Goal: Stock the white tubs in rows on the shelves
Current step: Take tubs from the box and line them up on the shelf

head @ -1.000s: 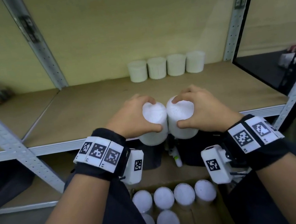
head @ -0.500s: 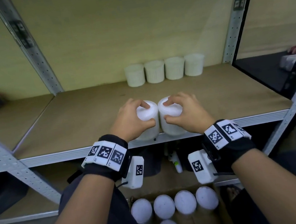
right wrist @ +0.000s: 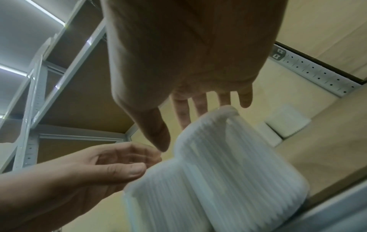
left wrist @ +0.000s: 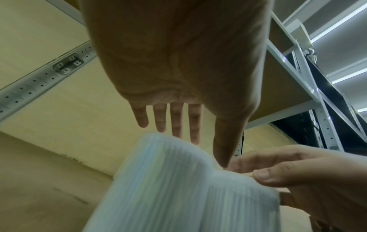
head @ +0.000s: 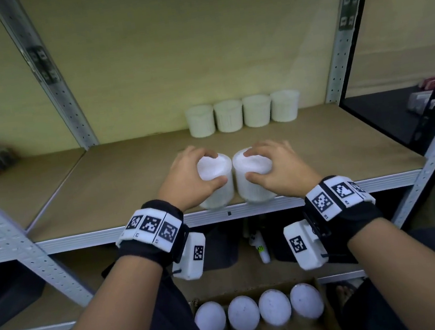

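Observation:
Each hand grips one white ribbed tub from above by its lid. My left hand [head: 214, 168] holds the left tub [head: 221, 194], and my right hand [head: 249, 166] holds the right tub [head: 250, 195]. The two tubs are side by side, upright and almost touching, at the front edge of the brown shelf board [head: 130, 182]. I cannot tell whether their bases rest on it. The left wrist view shows my left hand [left wrist: 200, 150] over its tub [left wrist: 174, 188]. The right wrist view shows my right hand [right wrist: 176, 135] over its tub [right wrist: 234, 172].
Several white tubs [head: 242, 113] stand in a row against the back wall, right of centre. Bare board lies between them and my hands. A cardboard box [head: 328, 313] of more tubs [head: 259, 313] sits on the floor below. Grey uprights [head: 64, 102] frame the bay.
Both hands have carried their tubs forward and lower, from in front of the shelf's edge to just over its front lip. The tubs have stayed side by side.

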